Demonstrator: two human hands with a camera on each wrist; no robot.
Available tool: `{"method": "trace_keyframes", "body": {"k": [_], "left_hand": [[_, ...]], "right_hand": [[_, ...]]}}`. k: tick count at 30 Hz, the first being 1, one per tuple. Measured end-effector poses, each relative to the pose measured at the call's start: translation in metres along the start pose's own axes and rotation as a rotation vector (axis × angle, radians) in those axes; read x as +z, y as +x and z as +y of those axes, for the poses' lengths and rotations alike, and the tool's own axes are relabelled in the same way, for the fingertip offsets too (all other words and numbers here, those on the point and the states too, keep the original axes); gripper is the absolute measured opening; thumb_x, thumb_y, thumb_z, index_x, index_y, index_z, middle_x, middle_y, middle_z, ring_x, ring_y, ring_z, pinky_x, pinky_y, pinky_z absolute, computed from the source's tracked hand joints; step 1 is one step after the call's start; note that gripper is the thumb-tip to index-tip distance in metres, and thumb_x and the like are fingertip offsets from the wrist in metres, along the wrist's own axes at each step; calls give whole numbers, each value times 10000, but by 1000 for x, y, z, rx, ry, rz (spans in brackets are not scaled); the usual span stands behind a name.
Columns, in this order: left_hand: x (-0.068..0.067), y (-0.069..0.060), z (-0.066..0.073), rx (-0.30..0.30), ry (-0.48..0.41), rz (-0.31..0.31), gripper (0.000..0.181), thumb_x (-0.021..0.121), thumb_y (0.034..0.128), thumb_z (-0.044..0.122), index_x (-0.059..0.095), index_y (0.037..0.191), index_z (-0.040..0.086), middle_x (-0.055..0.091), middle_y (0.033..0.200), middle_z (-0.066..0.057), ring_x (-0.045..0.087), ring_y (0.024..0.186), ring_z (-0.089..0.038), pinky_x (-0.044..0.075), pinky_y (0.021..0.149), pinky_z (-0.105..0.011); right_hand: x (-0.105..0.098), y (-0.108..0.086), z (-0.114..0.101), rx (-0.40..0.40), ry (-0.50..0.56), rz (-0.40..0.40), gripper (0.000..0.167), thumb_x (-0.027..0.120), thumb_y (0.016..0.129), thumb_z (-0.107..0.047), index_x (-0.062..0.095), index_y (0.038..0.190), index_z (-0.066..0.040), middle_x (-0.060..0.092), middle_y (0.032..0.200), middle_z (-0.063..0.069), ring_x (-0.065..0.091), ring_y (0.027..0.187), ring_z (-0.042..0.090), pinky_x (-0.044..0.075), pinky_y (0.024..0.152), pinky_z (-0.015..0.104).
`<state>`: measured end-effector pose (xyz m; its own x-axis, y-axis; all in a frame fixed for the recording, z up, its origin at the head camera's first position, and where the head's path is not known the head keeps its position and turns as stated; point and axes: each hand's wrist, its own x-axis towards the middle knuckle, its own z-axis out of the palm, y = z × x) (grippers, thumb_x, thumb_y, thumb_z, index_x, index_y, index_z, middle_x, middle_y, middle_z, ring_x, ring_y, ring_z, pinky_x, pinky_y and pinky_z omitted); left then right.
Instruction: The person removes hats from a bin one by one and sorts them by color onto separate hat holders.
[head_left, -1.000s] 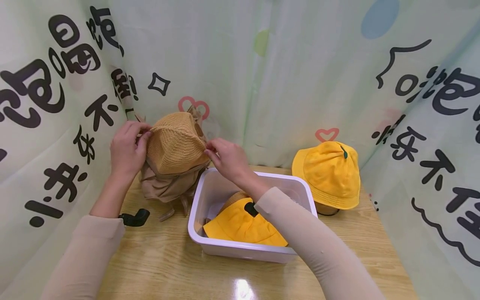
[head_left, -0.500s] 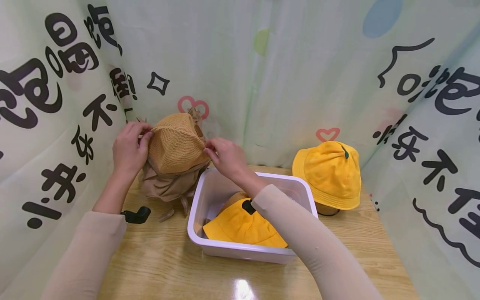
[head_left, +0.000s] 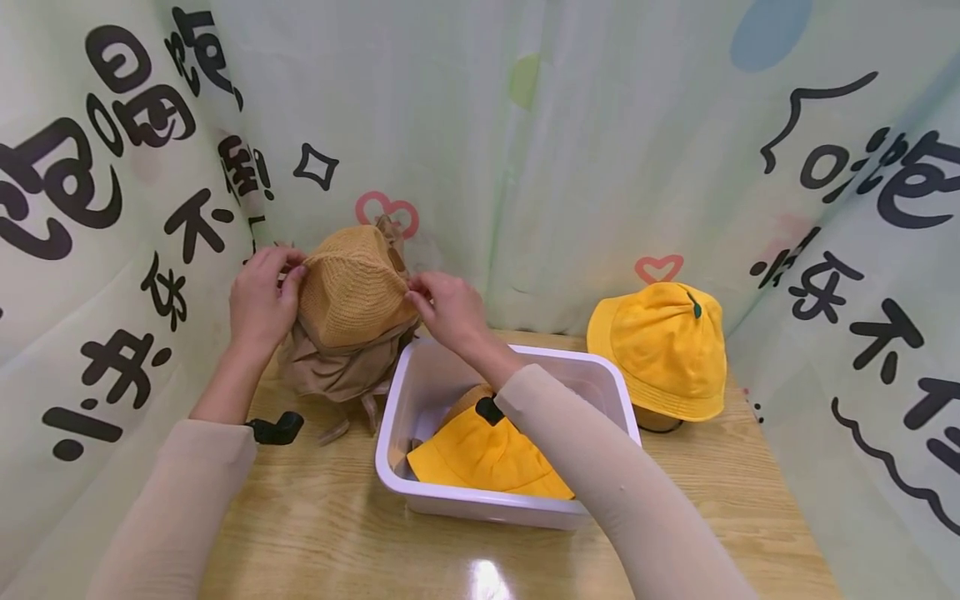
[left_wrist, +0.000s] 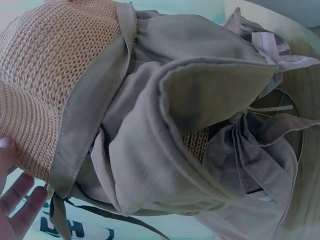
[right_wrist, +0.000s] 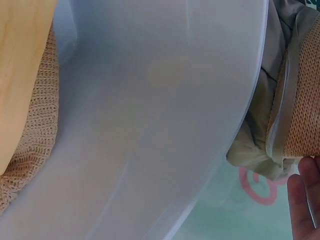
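Note:
A tan knitted hat sits at the back left, on top of brownish-grey fabric with hanging ties, which looks like more hats stacked underneath. My left hand pinches the knitted hat's left edge between thumb and fingers. On the opposite edge, my right hand pinches it the same way. The left wrist view shows a folded fabric brim below the knit. Only some fingers of the right hand show in the right wrist view, beside the knit edge. What supports the stack is mostly hidden.
A white plastic bin stands in the middle, holding a yellow hat and something tan and knitted. Another yellow hat with a green tip rests at the right. Printed curtains enclose the wooden table.
Both hands keep their hold on the knitted hat's edges, with a very slight shift to the right by the left hand. The head view has turned a little.

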<state>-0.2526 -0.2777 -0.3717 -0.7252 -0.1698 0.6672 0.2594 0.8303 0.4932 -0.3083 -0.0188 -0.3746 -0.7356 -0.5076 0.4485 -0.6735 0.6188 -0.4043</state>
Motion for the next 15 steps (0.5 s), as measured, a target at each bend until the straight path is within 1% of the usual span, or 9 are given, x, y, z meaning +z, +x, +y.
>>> {"method": "trace_keyframes", "body": {"k": [6, 9, 11, 13, 15], "left_hand": [[-2, 0, -4, -38, 13, -25, 124, 582, 1003, 89, 667, 1051, 12, 653, 1078, -172, 637, 960, -358, 512, 800, -522], [-1, -2, -4, -43, 8, -44, 119, 580, 1002, 80, 660, 1049, 7, 646, 1070, -180, 626, 967, -361, 495, 799, -527], [2, -4, -4, -21, -5, -44, 122, 585, 998, 76, 663, 1050, -2, 648, 1050, -188, 629, 958, -363, 502, 793, -516], [5, -7, -2, 13, -30, -25, 147, 578, 1001, 84, 671, 1068, -9, 651, 1032, -198, 620, 934, -368, 497, 795, -505], [9, -10, 2, 73, -52, -4, 210, 588, 999, 134, 673, 1122, -12, 656, 1084, -209, 614, 993, -383, 484, 869, -516]], "right_hand": [[0, 3, -1, -12, -39, -3, 143, 627, 995, -263, 706, 1024, -147, 723, 977, -19, 663, 820, 145, 539, 701, 322], [1, 3, -1, -5, -38, -14, 134, 632, 992, -261, 705, 1010, -149, 723, 974, -21, 665, 819, 145, 538, 700, 323], [2, 3, 1, 13, -20, -19, 134, 637, 989, -258, 707, 1008, -145, 727, 974, -19, 672, 839, 145, 540, 717, 321], [3, 3, 2, 39, 15, -21, 144, 641, 987, -257, 713, 1017, -135, 730, 973, -11, 675, 857, 147, 542, 743, 318], [5, 3, 4, 65, 51, -13, 158, 645, 984, -256, 718, 1031, -124, 732, 969, -1, 676, 873, 149, 543, 767, 315]]}}
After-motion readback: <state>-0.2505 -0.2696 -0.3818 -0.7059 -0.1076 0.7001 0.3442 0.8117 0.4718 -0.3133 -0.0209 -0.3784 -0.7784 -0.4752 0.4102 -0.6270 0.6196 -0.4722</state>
